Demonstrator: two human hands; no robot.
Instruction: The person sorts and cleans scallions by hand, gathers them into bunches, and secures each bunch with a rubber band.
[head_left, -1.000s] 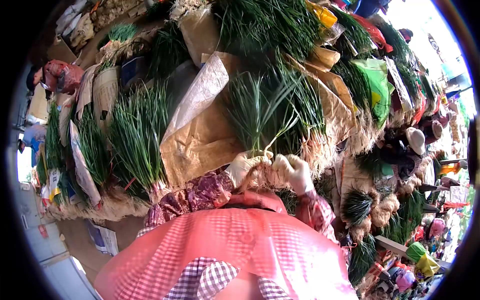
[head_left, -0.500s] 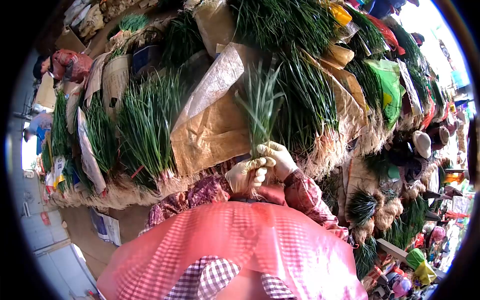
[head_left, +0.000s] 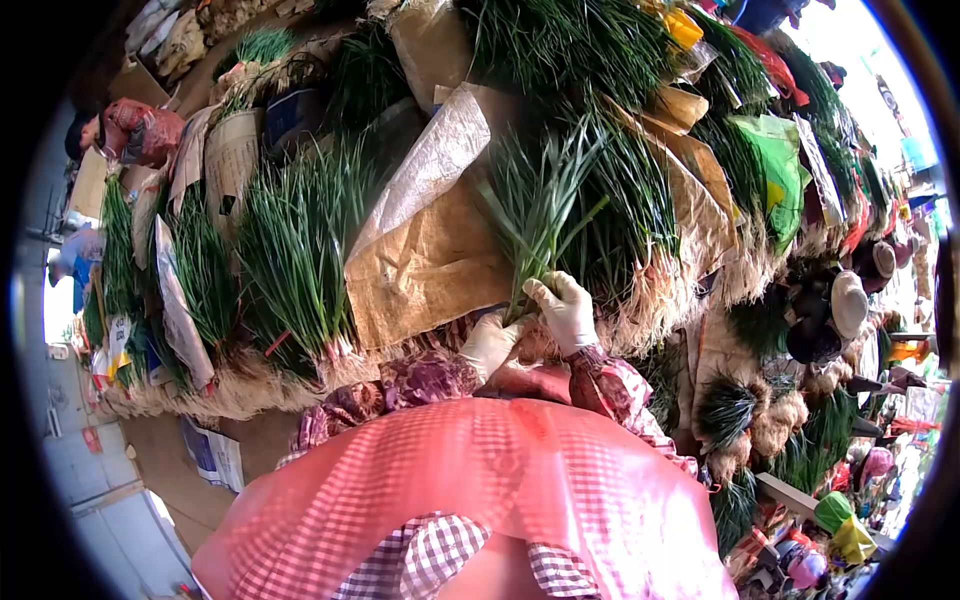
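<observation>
A small bunch of long green plants stands upright in front of me, leaves fanned upward. My left hand, in a pale glove, is closed around its lower end, and the roots are mostly hidden. My right hand, gloved too, pinches the stems just above and to the right. Behind the bunch lies a brown wrapping sheet with a whitish folded flap. A larger pile of green plants with pale roots is close to the right of my hands.
More rooted green bundles are stacked to the left. A green plastic bag lies at the upper right. Someone in a pale hat is at the right, and a person in red at the upper left.
The bunch's leaves have spread wider than half a second ago. My right hand has shifted slightly right and is now pinching the stems; my left fingers are turned more upward.
</observation>
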